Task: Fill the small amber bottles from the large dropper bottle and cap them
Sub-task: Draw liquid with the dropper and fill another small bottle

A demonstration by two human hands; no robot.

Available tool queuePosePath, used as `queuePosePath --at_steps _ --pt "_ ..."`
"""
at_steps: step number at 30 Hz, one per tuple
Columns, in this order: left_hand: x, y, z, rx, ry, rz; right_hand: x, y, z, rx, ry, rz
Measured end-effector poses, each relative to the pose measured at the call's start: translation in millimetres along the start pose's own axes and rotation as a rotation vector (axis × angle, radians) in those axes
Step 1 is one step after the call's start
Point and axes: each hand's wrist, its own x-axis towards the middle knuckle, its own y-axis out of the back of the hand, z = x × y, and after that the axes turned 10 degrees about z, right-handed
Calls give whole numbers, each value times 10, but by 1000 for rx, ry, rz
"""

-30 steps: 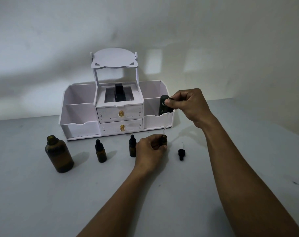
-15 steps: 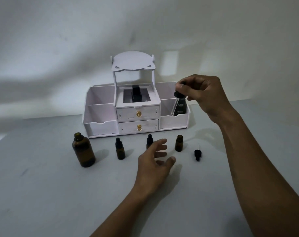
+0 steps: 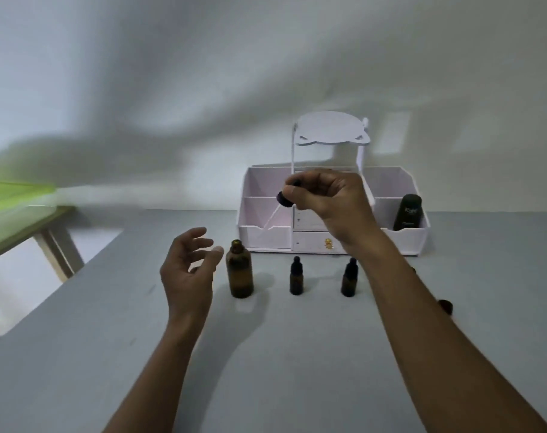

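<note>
Black dropper cap (image 3: pixel 284 199) sits pinched in the right hand (image 3: pixel 325 198) grip (left hand (image 3: pixel 187 270) loosely spread, empty).

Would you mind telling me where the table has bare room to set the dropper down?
Free: the near table between the forearms, and the far right corner past the organizer. Crowded: the row of large bottle and small bottles before it.

- large dropper bottle (image 3: pixel 240 273): amber-brown glass
- two small bottles (image 3: pixel 296 278) right of it: amber, black caps
- organizer (image 3: pixel 400 185) behind: pale lilac-white, gold knob (image 3: pixel 328 244)
- bottle in organizer (image 3: pixel 408 212): black
- table (image 3: pixel 281 354): plain grey
</note>
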Motion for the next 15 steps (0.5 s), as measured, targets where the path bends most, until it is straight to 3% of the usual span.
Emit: queuePosePath --at_steps 8,15 --pt "143 93 -425 89 119 -351 -68 -373 244 -2 -8 103" --pt "136 54 -451 164 80 -416 -53 -402 265 -39 18 86"
